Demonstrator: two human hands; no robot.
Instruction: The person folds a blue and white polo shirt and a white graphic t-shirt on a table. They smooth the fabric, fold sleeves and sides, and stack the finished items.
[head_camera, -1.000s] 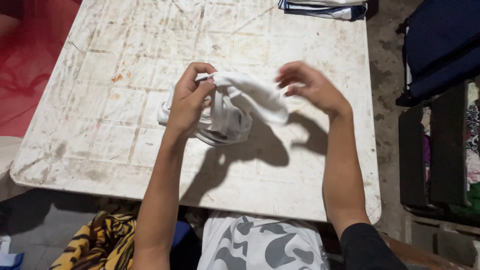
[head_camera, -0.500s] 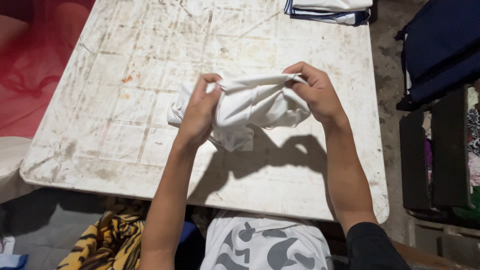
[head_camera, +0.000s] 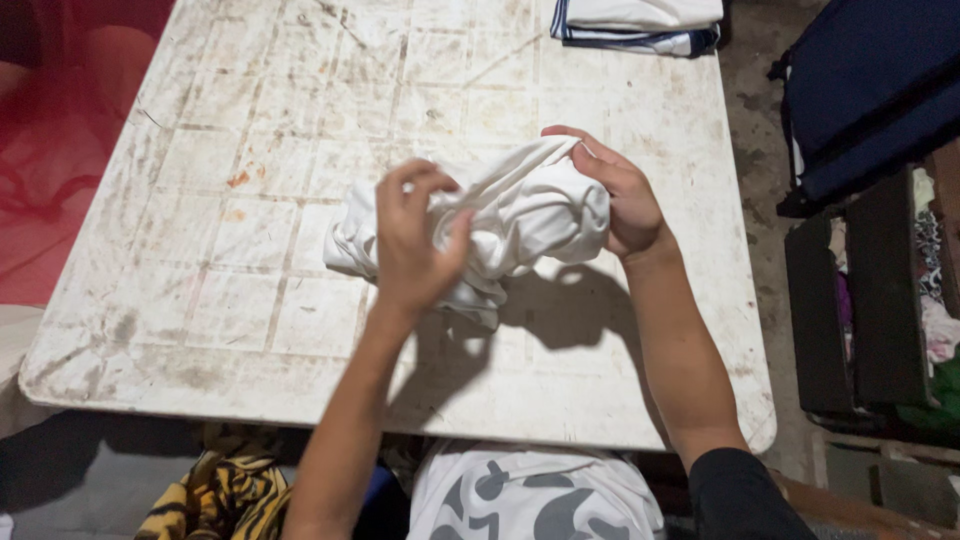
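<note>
A bunched white garment (head_camera: 520, 215) is held just above the middle of a stained white table (head_camera: 250, 280). My left hand (head_camera: 412, 243) grips its near left part, fingers curled into the cloth. My right hand (head_camera: 620, 190) clasps the right end of the bundle from behind, thumb on top. A loose fold of the garment trails onto the table at the left, under my left hand.
Folded white and blue-striped clothes (head_camera: 640, 22) lie at the table's far edge. A dark blue bag (head_camera: 870, 90) and dark crates with clothes (head_camera: 880, 300) stand to the right. A red cloth (head_camera: 50, 150) lies left. A tiger-patterned fabric (head_camera: 215, 500) sits below the near edge.
My right hand first took hold of the garment's right end, then both hands drew closer together, bunching the cloth tighter. My left hand turned its back towards the camera.
</note>
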